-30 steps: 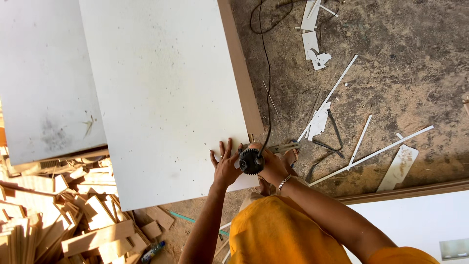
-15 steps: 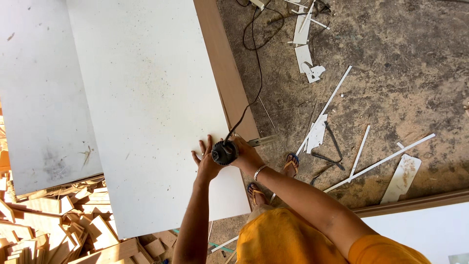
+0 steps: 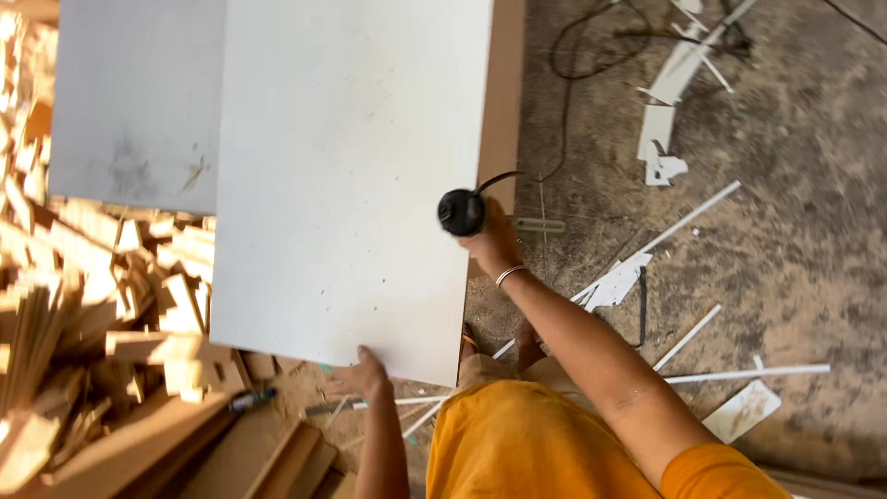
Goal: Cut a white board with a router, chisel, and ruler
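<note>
A large white laminated board (image 3: 342, 176) lies flat with a brown edge strip (image 3: 506, 102) along its right side. My right hand (image 3: 494, 242) grips a black round-topped power trimmer (image 3: 461, 212) that sits on the board's right edge, its black cord (image 3: 564, 120) trailing away over the floor. My left hand (image 3: 362, 374) rests on the board's near edge, fingers spread against it. A metal bangle circles my right wrist.
A second white board (image 3: 134, 102) lies to the left. A heap of wooden offcuts (image 3: 102, 305) fills the left side. White laminate strips and scraps (image 3: 674, 120) litter the dusty floor on the right. My orange garment (image 3: 527, 444) shows at the bottom.
The trimmer and my right hand have travelled farther along the board's right edge, away from me. My left hand left the tool and now rests on the near edge.
</note>
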